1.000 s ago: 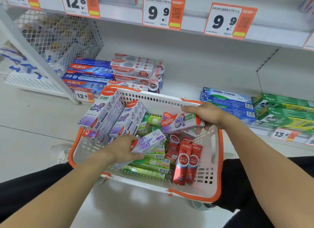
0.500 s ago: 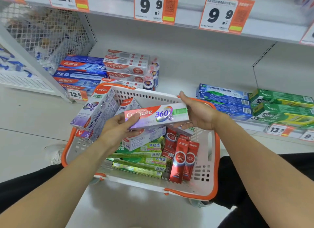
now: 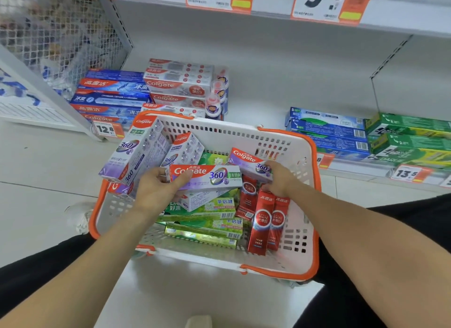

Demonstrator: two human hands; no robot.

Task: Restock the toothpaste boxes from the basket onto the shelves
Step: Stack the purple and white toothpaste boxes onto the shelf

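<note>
Two purple-and-white Colgate 360 cartons are in hand above the white, orange-rimmed plastic basket [image 3: 303,232]: the left hand [image 3: 156,188] grips one carton [image 3: 207,177]; the right hand [image 3: 278,178] closes on another carton [image 3: 249,161]. Best stack both squarely, labels forward, before reaching for the lower shelf [image 3: 263,108]; loose ends snag.

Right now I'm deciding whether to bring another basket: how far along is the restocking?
Early. Done: stacks of boxes already sit on the bottom shelf, though who put them there is unclear. In hand: the left hand holds a Colgate 360 box over the basket, and the right hand grips a second 360 box. Left: purple, green and red boxes still in the basket.
</note>
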